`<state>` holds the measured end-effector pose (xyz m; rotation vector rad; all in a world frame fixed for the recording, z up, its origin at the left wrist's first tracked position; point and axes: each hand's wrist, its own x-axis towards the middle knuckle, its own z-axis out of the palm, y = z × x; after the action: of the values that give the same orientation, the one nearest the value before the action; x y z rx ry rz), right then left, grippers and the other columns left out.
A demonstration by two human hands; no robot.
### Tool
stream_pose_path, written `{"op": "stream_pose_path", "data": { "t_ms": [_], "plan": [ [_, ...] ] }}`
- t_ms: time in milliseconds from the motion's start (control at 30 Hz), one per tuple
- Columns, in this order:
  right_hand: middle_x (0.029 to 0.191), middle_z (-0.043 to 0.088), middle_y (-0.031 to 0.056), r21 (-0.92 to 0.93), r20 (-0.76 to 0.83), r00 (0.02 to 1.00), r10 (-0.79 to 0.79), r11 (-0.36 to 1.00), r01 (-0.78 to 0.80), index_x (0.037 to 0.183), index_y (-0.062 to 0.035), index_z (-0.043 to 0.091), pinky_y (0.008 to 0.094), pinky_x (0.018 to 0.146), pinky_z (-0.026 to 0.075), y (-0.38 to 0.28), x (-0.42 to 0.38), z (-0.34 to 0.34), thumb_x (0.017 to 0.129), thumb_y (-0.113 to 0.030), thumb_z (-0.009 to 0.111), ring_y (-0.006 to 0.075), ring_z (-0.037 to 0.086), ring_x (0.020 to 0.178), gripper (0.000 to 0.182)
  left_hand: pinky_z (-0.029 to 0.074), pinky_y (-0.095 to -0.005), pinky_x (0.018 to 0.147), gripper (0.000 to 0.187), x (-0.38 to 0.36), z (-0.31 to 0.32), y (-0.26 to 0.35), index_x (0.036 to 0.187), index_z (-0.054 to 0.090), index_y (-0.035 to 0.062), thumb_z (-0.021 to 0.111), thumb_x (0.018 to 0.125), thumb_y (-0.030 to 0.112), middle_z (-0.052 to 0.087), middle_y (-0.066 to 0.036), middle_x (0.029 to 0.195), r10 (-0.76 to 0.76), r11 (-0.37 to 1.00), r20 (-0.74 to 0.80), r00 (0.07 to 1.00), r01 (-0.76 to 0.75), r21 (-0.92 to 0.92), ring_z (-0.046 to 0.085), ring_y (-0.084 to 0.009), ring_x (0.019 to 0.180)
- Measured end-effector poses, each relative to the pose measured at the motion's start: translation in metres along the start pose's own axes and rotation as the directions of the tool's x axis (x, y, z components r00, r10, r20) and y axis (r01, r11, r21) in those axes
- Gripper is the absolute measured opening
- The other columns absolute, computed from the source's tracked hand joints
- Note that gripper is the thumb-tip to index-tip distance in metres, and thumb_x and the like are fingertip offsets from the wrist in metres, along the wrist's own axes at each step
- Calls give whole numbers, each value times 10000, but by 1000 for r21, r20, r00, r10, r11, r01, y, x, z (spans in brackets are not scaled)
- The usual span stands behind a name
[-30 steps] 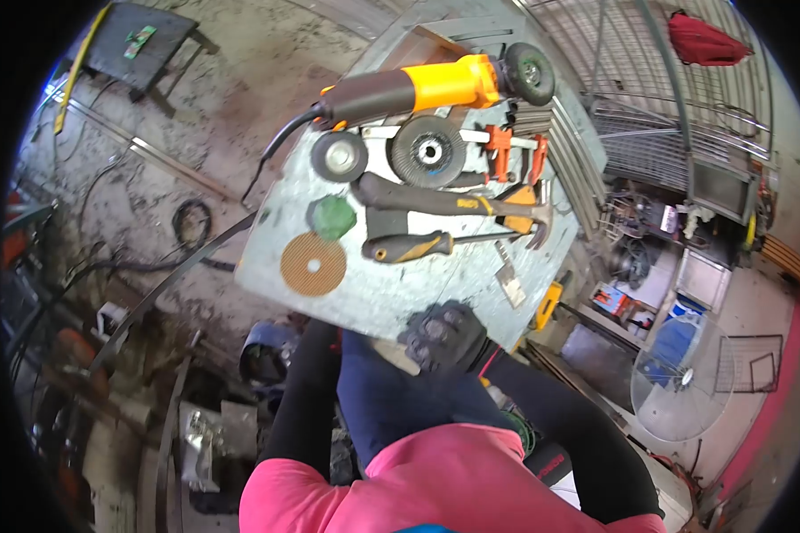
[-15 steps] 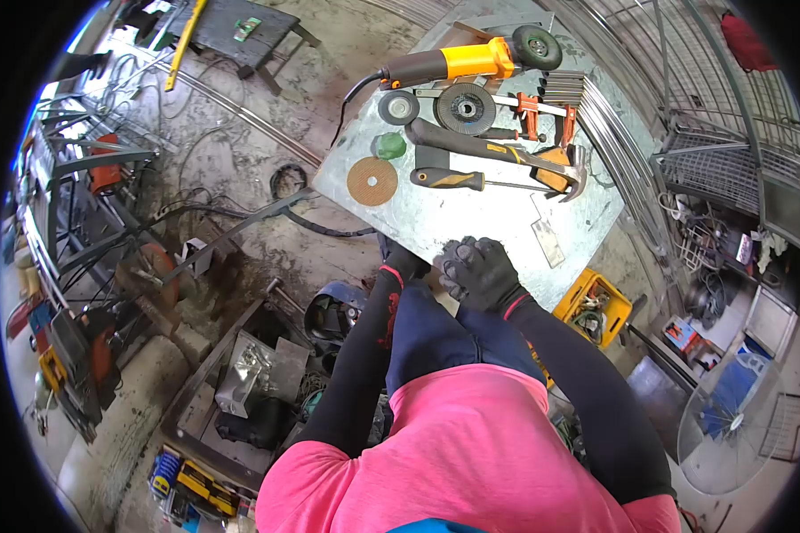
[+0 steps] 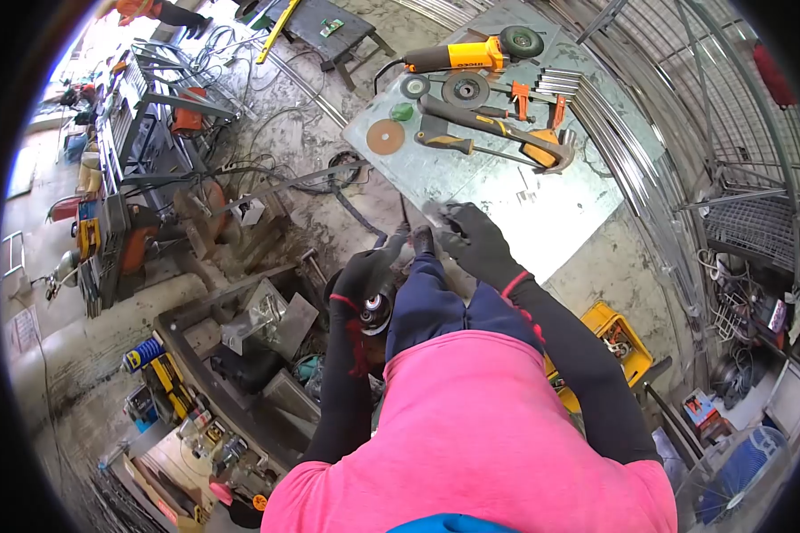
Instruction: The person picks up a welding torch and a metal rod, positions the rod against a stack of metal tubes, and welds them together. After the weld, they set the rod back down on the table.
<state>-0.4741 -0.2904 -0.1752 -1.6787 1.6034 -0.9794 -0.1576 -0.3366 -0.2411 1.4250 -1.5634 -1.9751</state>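
While the right hand [image 3: 480, 244], dark glove on, is up at the near edge of the metal table [image 3: 551, 213], its fingers look bent, and from where I stand I can't tell whether they grasp anything or only touch that rim. Over to the left hand [image 3: 367, 266], gloved as well, lower and off the tabletop: its fingers point up toward the right hand, the two well apart, and whether it's free or clenched on something, I can't tell either.

Navy trousers [image 3: 427, 306] between the arms, pink shirt [image 3: 471, 417] above them, and the table straight ahead, its far part loaded! At the back lies the angle grinder [image 3: 458, 58], wheel end to the right. Just nearer, the flap disc [image 3: 465, 90], between a small wheel [image 3: 413, 86] and an orange clamp [image 3: 522, 98]. Next, the hammer [image 3: 489, 126], head to the right, and beside it the screwdriver [image 3: 444, 142], handle to the left. A brown disc [image 3: 385, 137] by the left corner, metal tubes [image 3: 613, 142] along the right side, and past the near edge, a yellow crate [image 3: 636, 360].
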Motion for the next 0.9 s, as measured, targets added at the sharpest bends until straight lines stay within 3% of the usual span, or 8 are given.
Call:
{"op": "stream_pose_path", "data": {
  "t_ms": [67, 267, 400, 533, 600, 733, 800, 900],
  "plan": [
    [1122, 732, 119, 305, 158, 905, 396, 852, -426, 1290, -48, 679, 366, 919, 560, -28, -16, -20, 1006, -267, 714, 244, 706, 1039, 361, 434, -281, 525, 351, -37, -16, 9, 1036, 694, 58, 704, 976, 404, 636, 12, 785, -185, 972, -69, 980, 173, -159, 575, -111, 608],
    [1123, 735, 79, 594, 784, 560, 268, -61, -802, 1312, 16, 642, 278, 941, 552, -32, -31, 11, 1111, -429, 558, 140, 677, 1082, 496, 412, -243, 530, 498, -144, -34, 81, 1032, 694, -2, 745, 940, 485, 608, 20, 740, -308, 905, -254, 917, 201, -374, 558, -80, 618],
    [1166, 731, 77, 534, 832, 536, 143, 59, -844, 1309, 15, 643, 265, 966, 545, -94, 3, 37, 1140, -447, 468, 145, 682, 1075, 522, 519, -275, 632, 512, -180, -46, 100, 1164, 663, -32, 757, 936, 416, 681, -36, 883, -63, 859, -233, 971, -66, -507, 643, -120, 717],
    [1357, 672, 124, 818, 458, 886, -70, 424, -389, 1400, -28, 581, 387, 1050, 538, -80, 39, 97, 1156, -424, 418, 211, 672, 1206, 493, 536, -289, 708, 502, -163, -59, 73, 1323, 635, -28, 723, 946, 292, 702, -40, 977, 110, 798, -33, 993, -108, -594, 667, -122, 841],
    [1297, 669, 107, 956, 148, 985, 83, -269, -121, 1422, -71, 562, 421, 1044, 535, -147, 90, 66, 1159, -397, 415, 250, 672, 1163, 444, 550, -318, 752, 412, -143, -63, 60, 1208, 653, -29, 705, 940, 279, 701, -62, 1059, 196, 805, 178, 964, -54, -591, 687, -152, 908],
    [1230, 662, 102, 986, 132, 959, 252, -137, -100, 1397, -97, 583, 432, 1004, 548, -153, 107, 61, 1164, -385, 390, 268, 681, 1086, 418, 504, -277, 763, 352, -110, -50, 64, 1203, 686, -37, 661, 969, 226, 700, -48, 1042, -11, 852, 28, 1000, 24, -523, 649, -117, 890],
    [1222, 650, 103, 981, 34, 997, -74, -188, -47, 1375, -96, 604, 433, 960, 557, -110, 104, 84, 1158, -328, 427, 265, 681, 1061, 364, 507, -266, 789, 359, -97, -59, 85, 1258, 698, -14, 673, 984, 216, 709, -58, 1079, 119, 855, 109, 987, -46, -516, 647, -106, 901],
    [1195, 685, 85, 967, -5, 986, 169, 253, -39, 1320, -48, 630, 342, 887, 567, -121, 87, 89, 1100, -200, 575, 196, 693, 1037, 273, 523, -297, 853, 375, -89, -88, 134, 1301, 685, 10, 715, 972, 187, 716, -82, 1144, 255, 955, -485, 837, -140, 260, 656, -139, 980]
  ]
}}
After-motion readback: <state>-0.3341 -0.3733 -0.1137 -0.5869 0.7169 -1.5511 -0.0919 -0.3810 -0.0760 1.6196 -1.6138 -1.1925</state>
